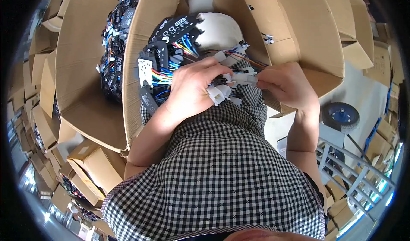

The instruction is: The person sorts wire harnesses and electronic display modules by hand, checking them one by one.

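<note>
The left hand [192,86] has its fingers wrapped around coloured wires [161,76], white plugs [218,94] jutting out above the checked apron [230,168]; the right hand's [290,85] fingertips are clamped at another plug [244,78], though whether on its shell or wires is hard to tell; black panels [175,29] lie beside a box [85,40].

The upper black panel [173,29] bears white segment-style digits and small symbols. Similar digits mark black panels [116,66] in the left carton [87,49]. The white rectangular piece [145,72] shows illegible dark marks.

Left grip [191,87], right grip [289,86], white connectors [245,78] between
</note>
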A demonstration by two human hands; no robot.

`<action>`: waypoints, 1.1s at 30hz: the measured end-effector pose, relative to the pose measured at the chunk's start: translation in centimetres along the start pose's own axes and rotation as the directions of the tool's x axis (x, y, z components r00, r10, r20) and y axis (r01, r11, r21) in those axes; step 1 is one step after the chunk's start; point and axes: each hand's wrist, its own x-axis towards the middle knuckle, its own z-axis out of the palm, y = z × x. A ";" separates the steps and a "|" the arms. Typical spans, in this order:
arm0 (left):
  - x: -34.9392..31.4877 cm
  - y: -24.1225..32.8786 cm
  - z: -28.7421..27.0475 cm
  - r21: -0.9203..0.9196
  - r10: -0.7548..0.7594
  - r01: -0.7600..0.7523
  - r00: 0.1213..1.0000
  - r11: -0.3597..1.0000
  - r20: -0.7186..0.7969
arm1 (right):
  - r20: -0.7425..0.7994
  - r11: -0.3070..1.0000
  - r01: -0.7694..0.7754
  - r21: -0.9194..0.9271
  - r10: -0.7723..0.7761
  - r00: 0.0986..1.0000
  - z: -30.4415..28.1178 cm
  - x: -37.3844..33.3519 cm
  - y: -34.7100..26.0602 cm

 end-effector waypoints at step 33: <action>-8.3 2.4 -10.5 0.171 -0.101 0.273 0.755 0.947 -0.648 | 0.068 0.970 -0.133 0.201 0.122 0.990 1.6 -1.0 1.4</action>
